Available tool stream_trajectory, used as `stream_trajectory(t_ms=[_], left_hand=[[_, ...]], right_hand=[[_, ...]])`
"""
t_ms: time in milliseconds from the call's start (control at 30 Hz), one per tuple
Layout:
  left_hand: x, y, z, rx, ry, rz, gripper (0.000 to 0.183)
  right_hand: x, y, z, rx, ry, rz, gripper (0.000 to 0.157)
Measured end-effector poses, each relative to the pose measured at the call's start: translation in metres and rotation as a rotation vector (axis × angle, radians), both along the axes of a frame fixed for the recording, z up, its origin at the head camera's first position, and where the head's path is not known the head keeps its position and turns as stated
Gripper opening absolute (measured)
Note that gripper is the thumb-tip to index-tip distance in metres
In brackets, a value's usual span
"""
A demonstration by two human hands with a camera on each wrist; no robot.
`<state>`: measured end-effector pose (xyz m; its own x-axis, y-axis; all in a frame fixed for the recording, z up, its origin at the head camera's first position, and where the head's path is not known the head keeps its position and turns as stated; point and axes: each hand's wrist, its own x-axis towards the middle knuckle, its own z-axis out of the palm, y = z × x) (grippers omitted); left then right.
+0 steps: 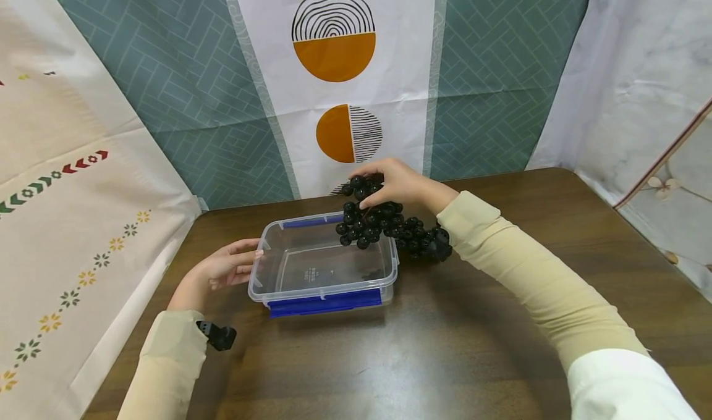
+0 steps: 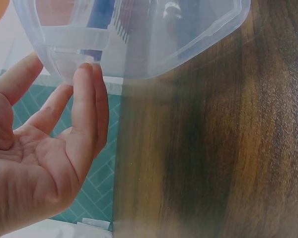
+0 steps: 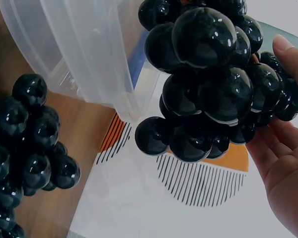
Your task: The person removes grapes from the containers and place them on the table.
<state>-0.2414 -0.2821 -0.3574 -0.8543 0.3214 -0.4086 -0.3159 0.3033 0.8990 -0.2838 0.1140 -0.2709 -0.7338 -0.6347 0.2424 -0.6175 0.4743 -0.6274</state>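
In the head view a clear plastic food container [image 1: 311, 265] with blue side clips stands lidless on the brown table. My left hand [image 1: 230, 265] holds its left end at the rim; the left wrist view shows the fingertips [image 2: 84, 74] against the clear end flange. Above the container's far right corner, my right hand [image 1: 392, 185] grips a bunch of shiny black grapes [image 1: 361, 225] from above. Those grapes [image 3: 208, 89] hang beside the container's wall [image 3: 89, 49] in the right wrist view. A second black bunch [image 3: 27, 134] lies on the table beside the container.
The wooden table [image 1: 356, 364] ends at the back against a patterned cloth [image 1: 473, 130]. Light cloth hangs [image 1: 72, 222] along the left side, and a marbled cloth [image 1: 639, 99] on the right. A small black wrist camera [image 1: 219, 335] sits at my left cuff.
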Motion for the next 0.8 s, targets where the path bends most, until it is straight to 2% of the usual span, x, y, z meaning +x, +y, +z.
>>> stream_trajectory(t_ms=[467,800], left_hand=[[0.000,0.001,-0.002,0.012,0.003,-0.007,0.064],[0.000,0.001,-0.002,0.022,-0.004,-0.008,0.066]], right_hand=[[0.009,0.018,0.003,-0.013,0.018,-0.056,0.055],[0.016,0.030,0.001,-0.030,0.076,-0.074,0.056]])
